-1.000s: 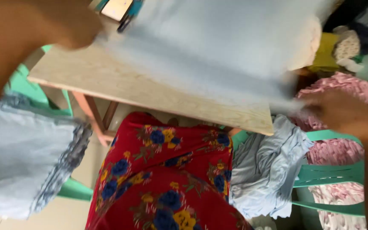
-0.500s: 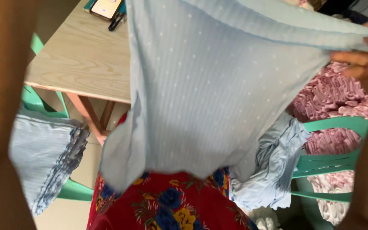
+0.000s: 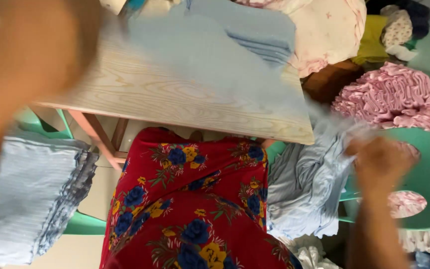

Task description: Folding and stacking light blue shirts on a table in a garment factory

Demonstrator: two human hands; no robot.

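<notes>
Here our right hand (image 3: 381,162) pinches a corner of the pale blue garment (image 3: 225,60) spread across the wooden table (image 3: 175,107); our blurred left hand's (image 3: 31,55) fingers we cannot tell.

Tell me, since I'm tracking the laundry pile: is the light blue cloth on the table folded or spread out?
Spread, not folded: the light blue cloth lies flat across the wooden table, one end trailing off the edge to the right hand.

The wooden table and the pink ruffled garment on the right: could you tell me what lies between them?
In the head view, between the wooden table and the pink ruffled garment sits a brown cloth, with a cream garment above it.
</notes>
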